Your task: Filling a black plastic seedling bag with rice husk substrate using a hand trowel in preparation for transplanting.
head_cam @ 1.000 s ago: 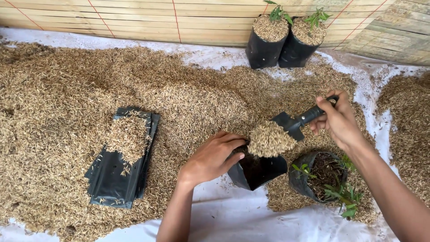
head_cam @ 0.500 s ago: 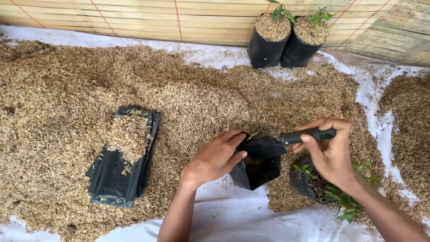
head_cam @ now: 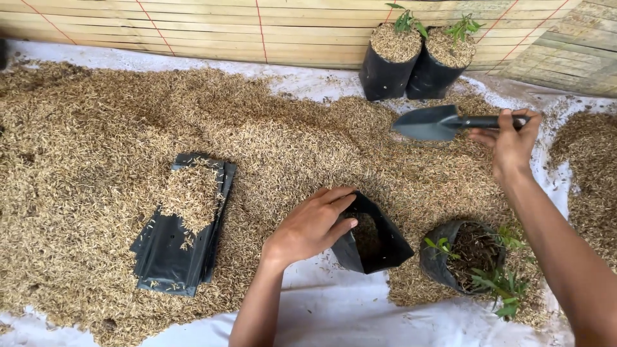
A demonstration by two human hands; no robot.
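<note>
A person kneels or sits over a wide spread of dry golden rice husks [head_cam: 128,122] lying on a white plastic ground sheet [head_cam: 360,315], seen from a head camera looking down.

The left hand [head_cam: 312,225] grips the rim of a small black plastic nursery bag [head_cam: 373,241], fingers curled over its left edge to keep the mouth open. The bag stands near the middle of the scene, at the near edge of the husk pile, with some husk inside. It looks thin, soft and floppy, likely to collapse unless held by the rim, and light even when filled.

The right hand [head_cam: 511,144] is closed around the handle of a small black garden trowel [head_cam: 437,122], raised over the husks to the far right of the bag. Its blade appears empty.

Just right of the open bag lies another black bag holding dark soil and a green seedling [head_cam: 472,257]. To the left, a flat stack of empty black bags [head_cam: 177,247] lies dusted with husks. At the far side, 2 filled black bags with small green plants [head_cam: 411,61] stand against a bamboo mat wall [head_cam: 193,29].
</note>
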